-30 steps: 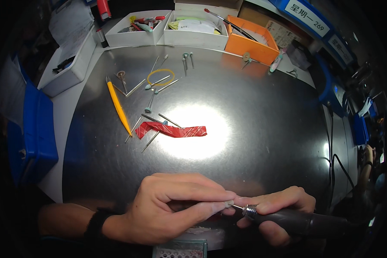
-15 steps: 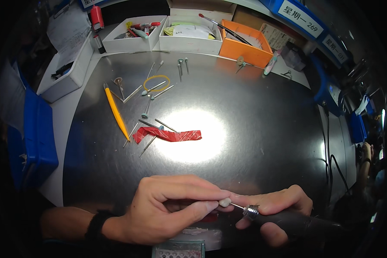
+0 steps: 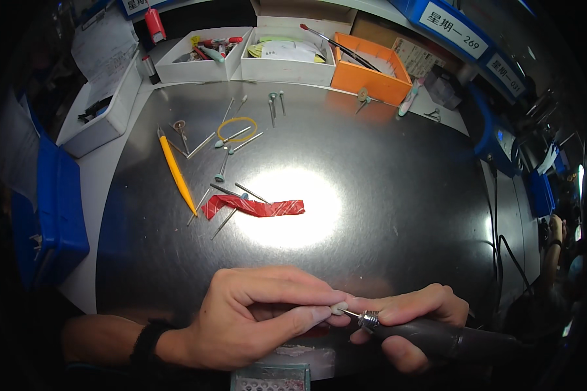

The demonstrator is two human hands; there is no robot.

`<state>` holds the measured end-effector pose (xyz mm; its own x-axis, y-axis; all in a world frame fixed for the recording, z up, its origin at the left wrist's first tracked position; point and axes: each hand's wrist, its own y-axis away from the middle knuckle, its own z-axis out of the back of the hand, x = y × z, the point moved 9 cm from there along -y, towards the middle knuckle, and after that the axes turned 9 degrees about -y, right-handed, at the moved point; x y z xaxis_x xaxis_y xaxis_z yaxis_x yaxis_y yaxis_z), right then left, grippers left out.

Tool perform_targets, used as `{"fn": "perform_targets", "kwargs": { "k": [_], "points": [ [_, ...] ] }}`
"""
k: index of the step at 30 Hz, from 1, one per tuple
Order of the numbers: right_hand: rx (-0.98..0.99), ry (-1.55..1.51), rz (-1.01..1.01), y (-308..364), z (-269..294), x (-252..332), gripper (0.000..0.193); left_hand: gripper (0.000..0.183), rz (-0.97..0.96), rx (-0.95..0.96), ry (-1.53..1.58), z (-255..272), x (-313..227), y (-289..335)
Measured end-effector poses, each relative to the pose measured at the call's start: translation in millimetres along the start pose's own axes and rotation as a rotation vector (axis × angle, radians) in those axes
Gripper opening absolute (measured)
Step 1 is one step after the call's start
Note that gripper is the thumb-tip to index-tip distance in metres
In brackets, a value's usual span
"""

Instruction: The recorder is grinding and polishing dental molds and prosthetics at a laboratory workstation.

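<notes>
My left hand [image 3: 261, 316] pinches a small off-white dental crown [image 3: 338, 307] between thumb and fingertips. Wrapped in my right hand [image 3: 424, 313] is a dark rotary handpiece [image 3: 430, 335] with a silver collar, angled toward the left. Its thin metal bur [image 3: 349, 313] reaches the crown, though the exact contact spot is too small to make out. My two hands meet at the fingertips, low over the dark work surface. Below them, near the lower edge, lies a greenish box with a perforated top [image 3: 271, 378].
Several loose burs [image 3: 220, 164], a yellow rubber band [image 3: 238, 129], a yellow pointed tool [image 3: 176, 171] and a red strip [image 3: 254, 206] lie on the dark plate [image 3: 398, 189]. White boxes [image 3: 202, 70] and an orange box [image 3: 370, 85] line the back. Black cables [image 3: 494, 228] run along the right.
My right hand and the handpiece have shifted slightly left, so less of the bur shows beside the crown. The left hand keeps its pinch almost unmoved.
</notes>
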<state>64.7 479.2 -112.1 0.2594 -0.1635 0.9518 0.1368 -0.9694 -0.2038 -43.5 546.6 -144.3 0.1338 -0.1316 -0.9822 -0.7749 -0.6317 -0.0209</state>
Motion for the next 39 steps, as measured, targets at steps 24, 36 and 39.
{"fn": "perform_targets", "kwargs": {
  "k": [24, 36, 39],
  "points": [
    [-0.037, 0.024, -0.036, -2.7, 2.2, 4.0, 0.02, 0.02, 0.003, 0.064, 0.055, -2.3, 2.8, 2.3],
    [-0.048, 0.014, -0.01, 1.6, 7.0, 4.2, 0.02, 0.019, -0.01, 0.071, -0.012, -3.7, 0.9, -0.1],
    [-0.055, 0.015, -0.033, 3.6, 5.3, 3.9, 0.021, 0.019, -0.016, 0.073, -0.015, -3.9, 1.1, 1.4]
  ]
}}
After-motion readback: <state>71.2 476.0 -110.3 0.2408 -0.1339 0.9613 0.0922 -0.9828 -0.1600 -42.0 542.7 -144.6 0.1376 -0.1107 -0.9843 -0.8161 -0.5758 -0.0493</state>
